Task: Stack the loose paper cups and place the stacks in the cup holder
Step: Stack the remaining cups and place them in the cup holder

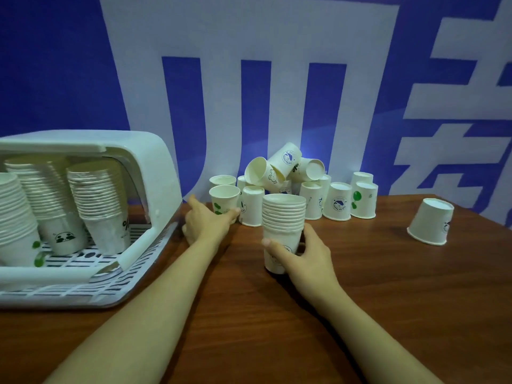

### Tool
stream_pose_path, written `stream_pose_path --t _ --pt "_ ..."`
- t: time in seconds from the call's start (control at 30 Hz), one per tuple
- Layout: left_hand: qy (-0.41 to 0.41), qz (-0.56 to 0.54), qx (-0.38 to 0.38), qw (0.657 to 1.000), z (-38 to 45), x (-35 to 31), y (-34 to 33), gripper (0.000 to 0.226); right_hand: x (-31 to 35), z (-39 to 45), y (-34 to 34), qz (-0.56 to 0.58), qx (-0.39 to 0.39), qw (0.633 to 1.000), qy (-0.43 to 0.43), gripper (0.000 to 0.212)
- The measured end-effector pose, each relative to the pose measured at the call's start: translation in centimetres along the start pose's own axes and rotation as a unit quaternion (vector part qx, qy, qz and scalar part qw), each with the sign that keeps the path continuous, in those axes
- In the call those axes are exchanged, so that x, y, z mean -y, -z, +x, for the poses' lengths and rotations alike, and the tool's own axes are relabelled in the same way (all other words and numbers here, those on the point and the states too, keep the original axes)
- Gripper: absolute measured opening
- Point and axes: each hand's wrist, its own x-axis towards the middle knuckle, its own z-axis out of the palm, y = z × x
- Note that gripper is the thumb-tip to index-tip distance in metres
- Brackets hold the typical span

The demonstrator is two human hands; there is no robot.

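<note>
Paper cups, white with small printed logos, nested into a short upright stack (282, 231), stand on the brown wood-grain bench (388, 286) at centre frame. Right hand (302, 253) grips the lowest cup of this stack: thumb across its near face, fingers (306, 239) curled round the right side, stack base touching the bench.

Left hand (205, 223), left of centre, reaches to a single upright white paper cup with green leaf print (224, 202). Its fingers (231, 213) and thumb are curled round the lower wall of that cup, pinching it; cup bottom hidden behind the hand.

Loose white paper cups form a pile (293, 187) against the wall, directly behind both hands: most inverted on the bench in a row, three lying tilted on top. The leaf-print cup sits at the pile's left edge. One more inverted white paper cup (430, 223) stands apart at right of frame, well clear of the pile.

White plastic cup holder with hooded cover and slotted tray (91, 270) occupies the left of the frame, on the bench. Inside it, three tall stacks of white paper cups (69, 200) lean backward, side by side. Near corner of the holder lies just beside the left hand.

Blue-and-white printed banner wall (249, 79) fills the upper frame.
</note>
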Motion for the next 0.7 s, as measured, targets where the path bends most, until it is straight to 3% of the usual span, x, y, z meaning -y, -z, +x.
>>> stream_pose_path --t 0.13,0.27,0.37,0.53,0.7 --pt "-0.016 -0.081 -0.015 0.996 0.2 -0.3 -0.2 0.097 0.0 0.1 0.0 -0.002 0.000 1.000 0.002 0.051" --pt "-0.096 -0.216 -0.050 0.970 -1.8 -1.3 0.5 0.071 0.1 0.0 0.2 0.005 -0.002 1.000 0.006 0.055" --pt "-0.157 -0.282 0.003 0.947 -3.4 -3.9 1.4 0.061 0.1 0.0 0.2 0.009 -0.001 1.000 0.005 0.056" --pt "-0.216 -0.393 0.129 0.885 -5.4 -8.0 2.7 0.074 0.3 -0.1 0.2 0.008 -0.004 1.000 0.000 0.052" --pt "-0.244 -0.379 0.224 0.864 -6.3 -9.2 3.4 0.069 0.5 -0.2 0.2 0.002 -0.005 1.000 -0.009 0.041"
